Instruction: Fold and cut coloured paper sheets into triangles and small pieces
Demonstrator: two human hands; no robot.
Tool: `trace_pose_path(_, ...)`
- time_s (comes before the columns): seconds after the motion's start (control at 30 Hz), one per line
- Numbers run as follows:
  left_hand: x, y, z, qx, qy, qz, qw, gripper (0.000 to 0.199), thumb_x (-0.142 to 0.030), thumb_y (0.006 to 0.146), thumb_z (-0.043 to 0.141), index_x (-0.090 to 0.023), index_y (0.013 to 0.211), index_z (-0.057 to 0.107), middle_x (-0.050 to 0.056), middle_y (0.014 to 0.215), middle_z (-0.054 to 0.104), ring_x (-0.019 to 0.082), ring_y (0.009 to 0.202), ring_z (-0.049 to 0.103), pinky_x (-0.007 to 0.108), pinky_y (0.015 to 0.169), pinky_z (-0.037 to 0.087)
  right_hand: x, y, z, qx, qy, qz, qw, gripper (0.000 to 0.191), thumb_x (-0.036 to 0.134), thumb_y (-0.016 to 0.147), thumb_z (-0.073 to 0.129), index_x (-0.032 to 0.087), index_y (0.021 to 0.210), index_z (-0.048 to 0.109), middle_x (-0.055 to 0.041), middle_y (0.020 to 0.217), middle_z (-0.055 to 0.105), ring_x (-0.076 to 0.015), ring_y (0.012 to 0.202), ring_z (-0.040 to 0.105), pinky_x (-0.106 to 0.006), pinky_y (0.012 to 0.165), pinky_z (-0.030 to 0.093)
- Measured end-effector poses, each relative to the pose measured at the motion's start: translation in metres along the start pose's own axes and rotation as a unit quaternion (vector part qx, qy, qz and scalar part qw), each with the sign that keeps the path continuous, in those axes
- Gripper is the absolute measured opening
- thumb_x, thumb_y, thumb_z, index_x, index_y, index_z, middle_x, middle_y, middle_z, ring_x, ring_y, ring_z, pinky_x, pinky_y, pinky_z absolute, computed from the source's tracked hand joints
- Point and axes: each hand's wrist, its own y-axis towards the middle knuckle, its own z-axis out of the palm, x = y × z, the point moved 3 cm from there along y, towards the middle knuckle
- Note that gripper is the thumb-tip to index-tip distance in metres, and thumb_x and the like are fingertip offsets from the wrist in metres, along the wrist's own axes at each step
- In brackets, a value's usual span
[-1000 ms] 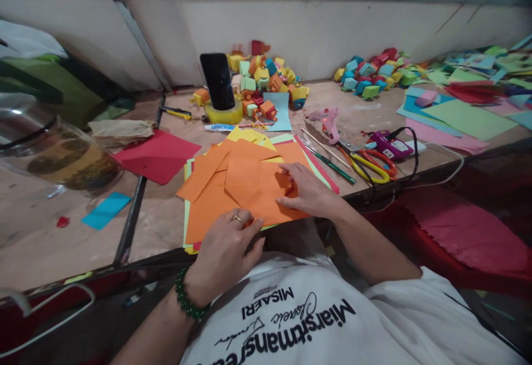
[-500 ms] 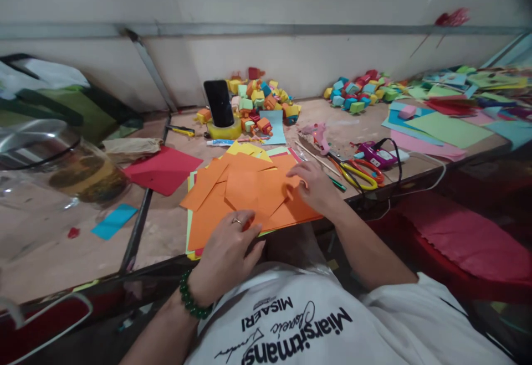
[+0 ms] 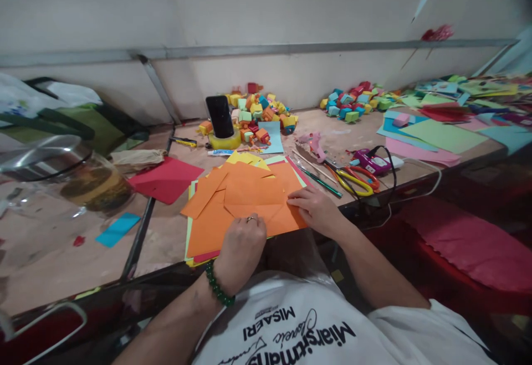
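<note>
A stack of coloured paper (image 3: 208, 237), mostly orange on top, lies at the table's front edge. Its uppermost piece is an orange sheet of paper (image 3: 254, 185) with a crease line across its lower part. My left hand (image 3: 243, 248), with a ring and a green bead bracelet, is closed at this sheet's near edge, its knuckles up and the thumb hidden. At the sheet's right edge, my right hand (image 3: 318, 210) has its fingers together, the tips on the paper; its thumb is hidden too.
Behind the stack, a phone (image 3: 220, 117) leans upright on a yellow tape roll (image 3: 225, 140), beside heaped paper cubes (image 3: 257, 107). Scissors (image 3: 353, 182), a pink glue gun (image 3: 316, 146) and a green pen (image 3: 324, 182) lie right. A glass jar (image 3: 100, 185) stands left.
My left hand has moved right and its fingers have curled at the sheet's near edge. My right hand has come down to the sheet's right side. The view has tilted up slightly.
</note>
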Motion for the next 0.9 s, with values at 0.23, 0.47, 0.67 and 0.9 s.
trace_pose_path(0.23, -0.007, 0.004, -0.017, 0.073, 0.014, 0.007, 0.997, 0.031, 0.011, 0.075, 0.046, -0.009, 0.081, 0.068, 0.012, 0.071, 0.069, 0.024, 0.067, 0.071, 0.030, 0.060, 0.055, 0.014, 0.005, -0.013, -0.050, 0.014, 0.005, 0.999, 0.050, 0.004, 0.074, 0.055, 0.021, 0.121, 0.060, -0.0136, 0.120, 0.064, -0.0287, 0.112, 0.059, -0.051, 0.092, 0.053)
trace_pose_path(0.47, 0.000, 0.004, -0.024, 0.099, -0.013, -0.017, 0.995, 0.033, 0.010, 0.076, 0.044, -0.011, 0.081, 0.068, 0.012, 0.072, 0.072, 0.024, 0.066, 0.072, 0.030, 0.056, 0.054, 0.025, 0.016, -0.012, -0.028, -0.028, -0.050, 0.998, 0.049, 0.001, 0.072, 0.051, 0.019, 0.117, 0.060, -0.0143, 0.124, 0.062, -0.0268, 0.115, 0.057, -0.047, 0.095, 0.053)
trace_pose_path(0.67, 0.032, -0.006, -0.029, -0.174, -0.039, 0.064, 0.982, 0.031, -0.004, 0.088, 0.043, -0.020, 0.083, 0.069, 0.007, 0.085, 0.077, 0.021, 0.085, 0.073, 0.033, 0.078, 0.054, 0.015, 0.017, -0.010, -0.055, -0.040, -0.085, 0.994, 0.043, -0.002, 0.067, 0.050, 0.019, 0.101, 0.064, -0.0119, 0.117, 0.067, -0.0255, 0.113, 0.059, -0.046, 0.095, 0.050)
trace_pose_path(0.9, 0.067, -0.014, -0.011, -0.232, 0.001, 0.035, 0.972, 0.031, -0.004, 0.086, 0.045, -0.023, 0.097, 0.067, 0.006, 0.117, 0.071, 0.027, 0.122, 0.058, 0.055, 0.107, 0.036, 0.039, 0.017, -0.024, -0.114, 0.003, -0.151, 0.982, 0.025, 0.006, 0.078, 0.049, 0.023, 0.092, 0.062, -0.0084, 0.100, 0.072, -0.0223, 0.098, 0.063, -0.040, 0.086, 0.051)
